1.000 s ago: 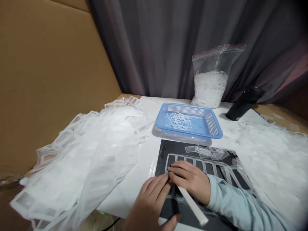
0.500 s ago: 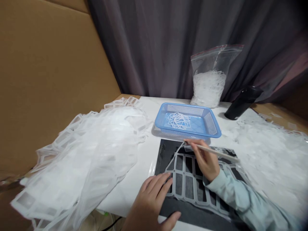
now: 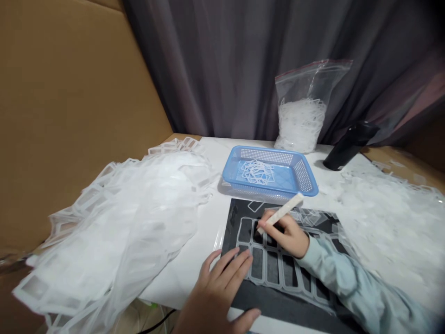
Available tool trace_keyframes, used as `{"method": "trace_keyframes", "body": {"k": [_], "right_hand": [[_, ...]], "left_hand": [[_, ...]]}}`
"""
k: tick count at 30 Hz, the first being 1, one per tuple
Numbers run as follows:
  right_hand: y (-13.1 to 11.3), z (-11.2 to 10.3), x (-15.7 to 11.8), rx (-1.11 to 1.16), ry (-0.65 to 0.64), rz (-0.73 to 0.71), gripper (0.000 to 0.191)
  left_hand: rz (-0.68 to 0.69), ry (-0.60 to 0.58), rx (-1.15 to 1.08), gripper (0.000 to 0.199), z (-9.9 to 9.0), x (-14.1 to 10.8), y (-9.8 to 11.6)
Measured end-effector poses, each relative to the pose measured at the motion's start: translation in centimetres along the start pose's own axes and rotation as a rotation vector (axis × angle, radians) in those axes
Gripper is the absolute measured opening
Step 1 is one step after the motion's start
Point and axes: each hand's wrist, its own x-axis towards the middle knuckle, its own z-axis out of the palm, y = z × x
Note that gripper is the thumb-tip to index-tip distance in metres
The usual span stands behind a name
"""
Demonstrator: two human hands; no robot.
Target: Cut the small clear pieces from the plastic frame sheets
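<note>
A translucent white sheet with rows of rectangular openings (image 3: pixel 265 264) lies on a black mat (image 3: pixel 257 301). Fingers spread, my left hand (image 3: pixel 222 283) rests on the sheet's left end. My right hand (image 3: pixel 287 234) grips a slim white pen-like tool (image 3: pixel 283 211), its lower end over the top row of openings. The hand hides part of that row and the tool's tip is hard to make out. One thin rectangular frame (image 3: pixel 256 207) lies loose on the mat's upper edge. Clear scrap pieces (image 3: pixel 309 216) lie beyond my right hand.
Behind the mat stands a blue basket (image 3: pixel 227 174) with thin white frames (image 3: pixel 257 172) inside. Farther back are a zip bag (image 3: pixel 301 123) of similar frames and a black bottle (image 3: pixel 349 146). Stacked sheets (image 3: pixel 139 222) cover the left; a translucent heap (image 3: pixel 392 222) covers the right.
My right hand has moved down and left, and the tool now tilts up to the right. A thin frame strip that it was pulling up now lies loose near the mat's top edge.
</note>
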Motion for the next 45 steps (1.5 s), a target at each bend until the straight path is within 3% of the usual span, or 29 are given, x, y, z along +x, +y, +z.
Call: {"method": "trace_keyframes", "body": {"k": [3,9,15,19,23,27,31,37,45], "right_hand": [[0.1,0.2,-0.1,0.033,-0.119,-0.054,0.026],[0.3,0.3,-0.1,0.0,-0.138,-0.12,0.021],[-1.0,0.1,-0.2,-0.113,-0.21,-0.207,0.019],[-1.3,0.2,-1.6,-0.361,-0.239,-0.317,0.02],[-0.6,1.0,-3.4,-0.633,-0.146,-0.44,0.023],[-0.5,1.1,-3.7,-0.743,-0.096,-0.437,0.036],[-0.4,-1.2,-2.8,-0.715,0.046,-0.371,0.028],[0.0,-4.8,-1.9,-0.637,0.398,-0.245,0.02],[0.7,-5.0,-2.3,-0.555,0.503,-0.17,0.019]], "left_hand": [[0.027,-0.044,0.021,0.088,-0.1,0.1,-0.1],[0.037,-0.061,0.02,0.085,-0.3,0.5,-0.1],[0.031,0.044,0.001,0.072,-0.3,0.7,0.2],[-0.002,0.121,-0.042,0.055,0.0,1.0,0.7],[-0.01,0.187,-0.074,0.053,0.3,1.4,1.2],[-0.054,0.23,-0.115,0.046,0.3,2.0,1.4],[-0.056,0.178,-0.129,0.041,-0.1,2.3,1.2],[-0.064,0.152,-0.109,0.038,0.0,2.1,1.2],[-0.138,0.316,-0.227,0.026,0.1,2.5,1.7]]}}
